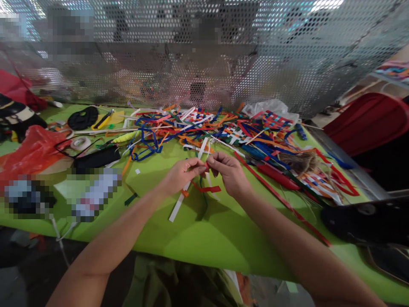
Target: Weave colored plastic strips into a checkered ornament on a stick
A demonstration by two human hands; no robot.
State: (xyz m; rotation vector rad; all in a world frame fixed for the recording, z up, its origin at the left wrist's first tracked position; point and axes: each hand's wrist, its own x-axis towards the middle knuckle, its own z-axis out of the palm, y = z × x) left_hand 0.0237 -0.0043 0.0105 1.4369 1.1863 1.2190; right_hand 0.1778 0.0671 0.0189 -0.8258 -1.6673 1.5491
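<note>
Over the green tabletop [243, 238], my left hand [183, 174] and my right hand [230, 172] meet, their fingertips pinched together on a red strip [211, 189]. Its loose end hangs curled below the fingers. A long white strip [177, 207] slants beneath my left hand, and a dark green strip [203, 198] dangles between the two hands. A small orange strip end [185, 193] shows beside the white one. Whether these strips are joined to the red one is hidden by my fingers.
Tangled coloured strips [153, 140] and woven pieces [236, 134] cover the table's back. A yellow cutter [102, 120], a tape roll [80, 143] and a red plastic bag [38, 147] lie left. A long red strip [281, 198] lies right. Perforated metal [153, 68] rises behind.
</note>
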